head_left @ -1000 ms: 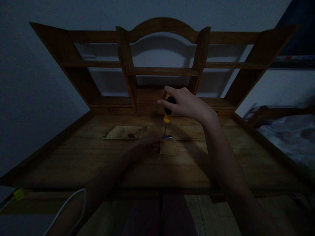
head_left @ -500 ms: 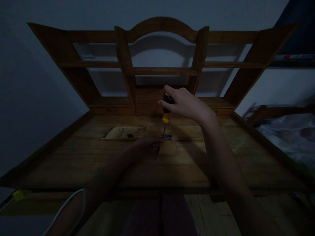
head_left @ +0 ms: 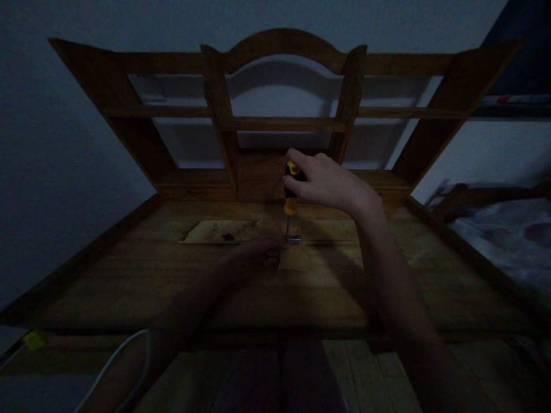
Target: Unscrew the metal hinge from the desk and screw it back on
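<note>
My right hand (head_left: 325, 178) is closed round the yellow and black handle of a screwdriver (head_left: 291, 198). Its shaft points almost straight down, and the tip meets the left end of a small shiny metal hinge (head_left: 294, 240). The hinge lies along the back edge of a small flat piece of wood (head_left: 295, 259) on the wooden desk. My left hand (head_left: 258, 252) is low beside that piece, fingers curled, with its fingertips at the screwdriver tip and the hinge's left end. Dim light hides what those fingers grip.
A longer, rough-faced wooden strip (head_left: 224, 231) lies on the desk (head_left: 129, 287) to the left of the hinge. Behind stands a wooden shelf unit (head_left: 282, 124) against the wall. Something yellow (head_left: 33, 339) sits at the lower left, and a pale plastic-like covering (head_left: 508, 235) is at the right.
The screwdriver handle has turned slightly in my right hand, while its tip stays at the hinge. My left hand holds nearly the same place.
</note>
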`<state>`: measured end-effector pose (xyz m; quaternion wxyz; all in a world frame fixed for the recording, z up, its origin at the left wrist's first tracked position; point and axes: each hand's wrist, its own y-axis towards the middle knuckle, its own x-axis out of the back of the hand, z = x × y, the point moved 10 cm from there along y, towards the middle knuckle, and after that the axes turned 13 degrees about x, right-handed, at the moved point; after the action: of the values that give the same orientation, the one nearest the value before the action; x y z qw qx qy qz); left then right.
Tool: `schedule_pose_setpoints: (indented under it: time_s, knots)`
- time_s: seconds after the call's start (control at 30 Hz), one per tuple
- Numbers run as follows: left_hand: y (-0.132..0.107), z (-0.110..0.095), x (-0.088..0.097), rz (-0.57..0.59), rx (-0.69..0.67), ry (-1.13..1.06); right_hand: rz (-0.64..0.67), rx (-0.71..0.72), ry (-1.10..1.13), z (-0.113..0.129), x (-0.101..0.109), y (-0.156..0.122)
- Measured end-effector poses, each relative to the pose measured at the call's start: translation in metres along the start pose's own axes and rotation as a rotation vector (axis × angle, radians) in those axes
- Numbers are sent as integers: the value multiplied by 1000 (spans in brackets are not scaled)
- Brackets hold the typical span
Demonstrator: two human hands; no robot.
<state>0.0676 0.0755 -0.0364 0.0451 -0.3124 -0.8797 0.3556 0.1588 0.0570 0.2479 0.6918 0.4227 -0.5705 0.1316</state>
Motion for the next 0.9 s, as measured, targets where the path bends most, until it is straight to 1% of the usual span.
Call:
schedule_pose_setpoints:
  time_s: [0.1,0.13,0.33,0.53,0.7,0.8,0.9]
  knots:
    - [1,3,-4,67,31,-77,-18,-1,-35,2,2,1]
    - [0,3,-5,73,36,-86,-20,-7,-43,2,2,1]
    - [-2,3,-2,39,34,-104,-5,-45,-39,-1,-1,1]
    - [-2,3,-5,64,20,-115,-22,-5,20,2,-3,5]
    - [-2,2,-5,59,20,-117,-56,21,-53,3,2,7]
    - [-2,3,-6,80,19,-125,-63,10,-97,3,5,5]
    - [-1,5,-4,66,41,-112,-48,-7,-101,2,3,4]
